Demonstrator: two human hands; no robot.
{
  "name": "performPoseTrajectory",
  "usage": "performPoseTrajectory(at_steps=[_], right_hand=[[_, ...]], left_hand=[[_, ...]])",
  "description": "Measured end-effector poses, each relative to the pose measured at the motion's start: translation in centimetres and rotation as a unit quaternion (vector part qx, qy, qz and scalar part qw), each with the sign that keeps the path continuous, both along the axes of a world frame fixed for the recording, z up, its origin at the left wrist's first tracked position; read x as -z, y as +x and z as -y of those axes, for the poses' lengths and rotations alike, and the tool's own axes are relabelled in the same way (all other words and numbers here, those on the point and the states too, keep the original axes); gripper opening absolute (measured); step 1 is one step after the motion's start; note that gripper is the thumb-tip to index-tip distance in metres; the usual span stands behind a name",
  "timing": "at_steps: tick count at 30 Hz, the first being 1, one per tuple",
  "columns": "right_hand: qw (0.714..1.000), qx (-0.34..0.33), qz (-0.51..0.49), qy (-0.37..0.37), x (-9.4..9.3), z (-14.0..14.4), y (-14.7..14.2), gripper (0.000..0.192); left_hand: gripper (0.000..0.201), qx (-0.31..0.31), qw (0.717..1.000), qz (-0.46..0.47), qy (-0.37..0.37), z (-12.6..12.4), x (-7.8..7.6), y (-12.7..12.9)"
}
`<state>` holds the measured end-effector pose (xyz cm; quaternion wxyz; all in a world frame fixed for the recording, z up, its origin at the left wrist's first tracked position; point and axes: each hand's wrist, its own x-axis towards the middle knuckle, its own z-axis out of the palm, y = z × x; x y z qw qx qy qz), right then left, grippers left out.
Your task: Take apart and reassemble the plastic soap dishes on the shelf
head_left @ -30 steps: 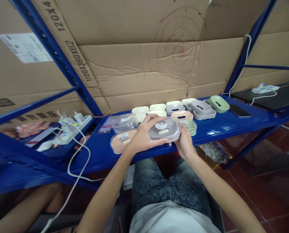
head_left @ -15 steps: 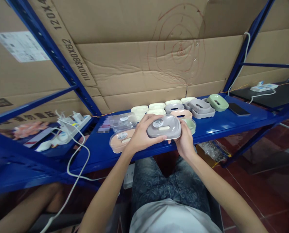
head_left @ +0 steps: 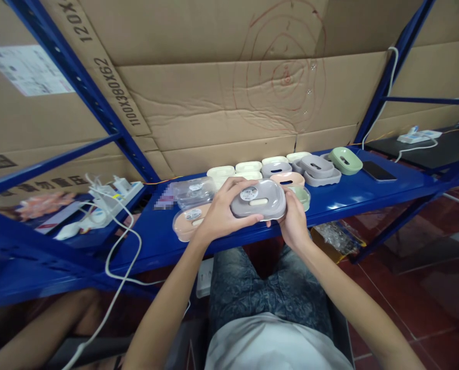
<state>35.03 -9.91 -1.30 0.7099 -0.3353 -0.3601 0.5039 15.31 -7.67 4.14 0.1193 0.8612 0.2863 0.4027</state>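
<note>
I hold a grey soap dish with a clear lid and a round sticker (head_left: 258,199) in both hands, just above the front edge of the blue shelf (head_left: 352,192). My left hand (head_left: 222,214) wraps its left end, thumb on top. My right hand (head_left: 294,218) grips its right end from below. Left of it a pink lidded dish (head_left: 186,223) lies on the shelf, with a clear lidded dish (head_left: 194,190) behind it. A pale green dish (head_left: 302,195) sits right behind my right hand.
Several cream, grey and pink dishes (head_left: 283,172) stand in rows further back, a green one (head_left: 345,160) at the right beside a black phone (head_left: 379,171). A white power strip with cables (head_left: 106,205) lies at the left. Cardboard (head_left: 229,103) backs the shelf. Another person's arm (head_left: 40,329) shows bottom left.
The grey dish and both hands have shifted slightly left and a little up; the lid now sits flat on the dish. Nothing else moved.
</note>
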Motion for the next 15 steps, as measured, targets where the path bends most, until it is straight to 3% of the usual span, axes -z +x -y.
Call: performPoseTrajectory(at_steps=[15], right_hand=[[1.0,-0.007,0.003,-0.004,-0.02,0.17,-0.1,0.045]], left_hand=[[0.07,0.005,1.0,0.001,-0.025,0.13,0.19,0.23]])
